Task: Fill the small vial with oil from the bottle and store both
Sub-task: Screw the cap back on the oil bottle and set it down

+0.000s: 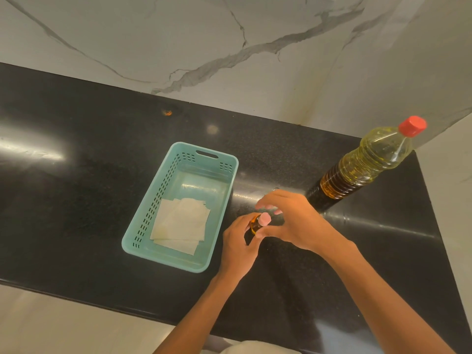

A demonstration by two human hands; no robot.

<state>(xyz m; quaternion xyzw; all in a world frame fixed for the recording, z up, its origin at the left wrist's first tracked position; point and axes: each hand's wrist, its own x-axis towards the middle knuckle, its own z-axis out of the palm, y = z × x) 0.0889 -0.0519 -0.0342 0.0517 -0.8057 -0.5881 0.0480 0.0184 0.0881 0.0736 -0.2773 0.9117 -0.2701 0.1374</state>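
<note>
Down on the black counter (76,175), a small amber vial (255,224) is gripped by the left hand (236,241). Its pink cap (264,219) is ringed by the right hand's (293,221) curled fingers, maybe touching. Nearby, the oil bottle (367,162) is kept capped beside a teal basket (143,226).

Home kitchen: black granite counter (76,175), marble-look wall (178,34) (oil bottle (367,162) nearby)

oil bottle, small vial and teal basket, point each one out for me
oil bottle (362,164), head view, on its clear ribbed body
small vial (255,224), head view, on its amber neck
teal basket (178,259), head view, on its near rim
</note>
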